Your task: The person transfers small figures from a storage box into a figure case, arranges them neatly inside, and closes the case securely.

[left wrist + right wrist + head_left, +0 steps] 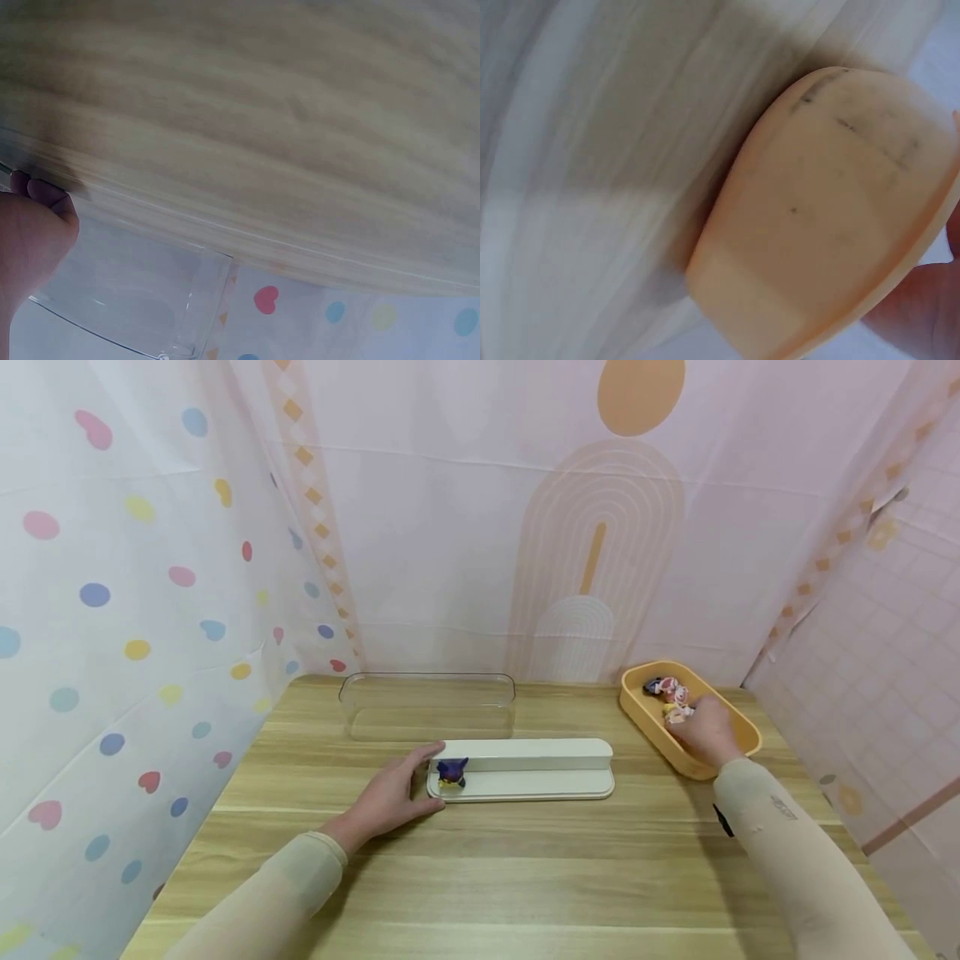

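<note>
My left hand (390,793) holds the left end of a long white display base (525,783), thumb at its front edge and a finger at the back. On the base's left end stands a small dark purple figurine (452,772) with some yellow low down. My right hand (708,731) reaches into a yellow-orange tray (637,710), its fingertips at a small white and yellow figurine (677,715). Whether they grip it is hidden. Beside it in the tray lie more small figurines (667,687), with red, white and dark parts. The right wrist view shows the tray's outer wall (817,210).
Behind the base, a clear plastic cover (427,706) stands on the wooden table (495,877). Patterned cloth (442,527) hangs along the table's back, and further cloths hang at both sides.
</note>
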Demonstrator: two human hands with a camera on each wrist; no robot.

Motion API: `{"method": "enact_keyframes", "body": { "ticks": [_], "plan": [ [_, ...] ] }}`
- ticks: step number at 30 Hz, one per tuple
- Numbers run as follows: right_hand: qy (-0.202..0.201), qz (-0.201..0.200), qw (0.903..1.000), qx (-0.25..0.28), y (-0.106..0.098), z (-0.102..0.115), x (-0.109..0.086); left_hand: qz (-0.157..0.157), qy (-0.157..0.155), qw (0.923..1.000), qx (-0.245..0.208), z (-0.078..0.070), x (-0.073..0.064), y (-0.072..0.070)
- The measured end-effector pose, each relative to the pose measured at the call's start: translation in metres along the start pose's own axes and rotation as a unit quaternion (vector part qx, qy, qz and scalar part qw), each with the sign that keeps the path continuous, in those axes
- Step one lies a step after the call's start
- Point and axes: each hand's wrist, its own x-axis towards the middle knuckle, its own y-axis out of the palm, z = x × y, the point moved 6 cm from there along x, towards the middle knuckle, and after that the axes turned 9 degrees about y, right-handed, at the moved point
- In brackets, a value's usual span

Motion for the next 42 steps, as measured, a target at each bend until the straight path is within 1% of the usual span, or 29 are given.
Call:
{"method": "enact_keyframes", "body": {
  "ticks": [4,8,11,15,19,23,26,29,32,38,42],
  "plan": [
    [-0.023,0.004,0.9987,0.045,-0.006,0.000,0.000,0.001,-0.001,1.0000,-0.001,0.000,0.000,0.000],
    [-0.047,-0.016,0.9953,0.084,-0.018,0.004,-0.002,0.005,-0.003,1.0000,-0.001,-0.001,0.000,0.000],
    [-0.054,-0.029,0.9924,0.106,-0.027,0.008,-0.005,0.005,-0.004,1.0000,-0.001,-0.001,0.000,0.000],
    [-0.061,-0.015,0.9924,0.106,-0.034,0.016,-0.011,0.002,-0.002,1.0000,-0.003,-0.001,0.000,0.000],
    [-0.087,0.017,0.9891,0.118,-0.033,0.034,-0.021,-0.003,0.002,1.0000,-0.006,-0.001,0.000,0.000],
    [-0.129,0.046,0.9822,0.129,-0.024,0.061,-0.035,-0.004,0.002,1.0000,-0.006,0.000,0.000,0.000],
    [-0.162,0.056,0.9776,0.122,-0.016,0.084,-0.046,-0.005,0.004,1.0000,-0.003,0.000,0.000,0.000],
    [-0.202,0.060,0.9707,0.116,-0.006,0.106,-0.058,-0.005,0.006,1.0000,-0.004,-0.001,0.000,0.000],
    [-0.235,0.072,0.9631,0.109,0.007,0.122,-0.068,-0.003,0.006,1.0000,-0.002,-0.001,0.000,0.000],
    [-0.264,0.109,0.9528,0.103,0.035,0.148,-0.083,-0.002,0.007,1.0000,-0.002,-0.001,0.000,0.000],
    [-0.297,0.125,0.9416,0.099,0.056,0.165,-0.095,-0.002,0.007,1.0000,-0.004,-0.001,-0.001,0.000]
  ]
}}
